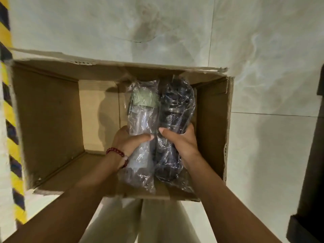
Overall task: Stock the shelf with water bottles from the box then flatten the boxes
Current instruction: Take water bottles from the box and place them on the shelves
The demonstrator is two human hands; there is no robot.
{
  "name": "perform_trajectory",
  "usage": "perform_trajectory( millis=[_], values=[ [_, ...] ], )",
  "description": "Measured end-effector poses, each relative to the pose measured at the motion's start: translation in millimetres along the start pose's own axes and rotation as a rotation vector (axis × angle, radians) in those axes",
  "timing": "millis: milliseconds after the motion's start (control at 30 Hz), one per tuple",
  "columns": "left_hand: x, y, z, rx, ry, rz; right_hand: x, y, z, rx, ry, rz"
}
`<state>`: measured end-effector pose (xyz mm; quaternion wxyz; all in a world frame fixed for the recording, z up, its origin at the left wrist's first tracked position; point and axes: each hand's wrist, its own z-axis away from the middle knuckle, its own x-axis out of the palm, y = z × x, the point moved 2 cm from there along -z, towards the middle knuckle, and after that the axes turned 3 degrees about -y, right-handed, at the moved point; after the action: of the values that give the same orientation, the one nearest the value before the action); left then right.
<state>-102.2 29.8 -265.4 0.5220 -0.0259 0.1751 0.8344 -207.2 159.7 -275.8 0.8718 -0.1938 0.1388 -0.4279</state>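
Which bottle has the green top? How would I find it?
Find the open cardboard box on the floor. Two plastic-wrapped bottles are held over it; the left hand grips the pale bottle. Its neighbour, the dark bottle, looks black all over.

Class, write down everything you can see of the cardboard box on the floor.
The cardboard box is brown and plain, standing open-topped on the pale tiled floor, its top edges ragged and torn. Its inside looks bare apart from two plastic-wrapped bottles held over it: a clear bottle in the left hand, a dark bottle in the right hand.
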Motion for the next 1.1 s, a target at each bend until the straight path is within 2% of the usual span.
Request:
perform_trajectory(
  millis=[200,300,533,733,867,1100],
  values=[
    [-49.6,37.7,100.5,0.208,0.095,-0.047,-9.9,-53.5,93.5,-0.019,-0.008,0.008],
    [-81.1,63.1,159.0,0.3,0.176,-0.011,-10.3,-87.1,148.2,-0.097,-0.045,0.024],
    [-136.7,104.2,303.9,0.588,0.233,0.152,-12.7,-154.1,280.6,-0.331,-0.147,0.073],
    [-167.5,73.7,420.4,0.612,0.342,0.273,-26.8,-188.0,390.6,-0.443,-0.227,0.235],
    [-185.7,38.0,498.9,0.559,0.425,0.398,-40.1,-202.3,457.6,-0.502,-0.281,0.273],
    [-200.6,-25.6,617.5,0.549,0.708,0.597,-39.2,-217.0,552.9,-0.625,-0.469,0.376]
  ],
)
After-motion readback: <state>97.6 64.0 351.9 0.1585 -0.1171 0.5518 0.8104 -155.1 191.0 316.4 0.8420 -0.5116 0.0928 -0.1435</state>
